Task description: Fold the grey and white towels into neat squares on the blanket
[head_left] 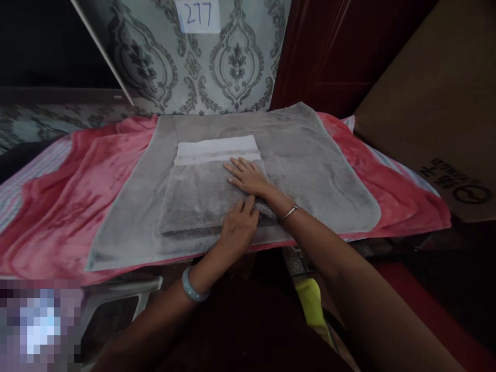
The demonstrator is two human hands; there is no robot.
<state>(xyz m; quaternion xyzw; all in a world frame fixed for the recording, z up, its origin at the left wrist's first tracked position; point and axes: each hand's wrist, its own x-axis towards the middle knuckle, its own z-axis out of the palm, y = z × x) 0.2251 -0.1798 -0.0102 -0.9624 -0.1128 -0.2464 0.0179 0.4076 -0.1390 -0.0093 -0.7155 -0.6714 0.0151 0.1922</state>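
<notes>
Grey towel (pixel 201 194), mid-frame — likely soft, light, best held by its lower corners; right hand (pixel 249 177) flat, gripping nothing — left hand (pixel 239 225), hold unclear.

Ornate patterned wallpaper (pixel 197 67), a large dark screen (pixel 50 44) and a dark red panelled door (pixel 313 51) mark what appears to be a room in a home, where a plush pink blanket (pixel 85 181) lies spread beside a cardboard box (pixel 434 108) (its printed logo (pixel 471 194) showing).
</notes>
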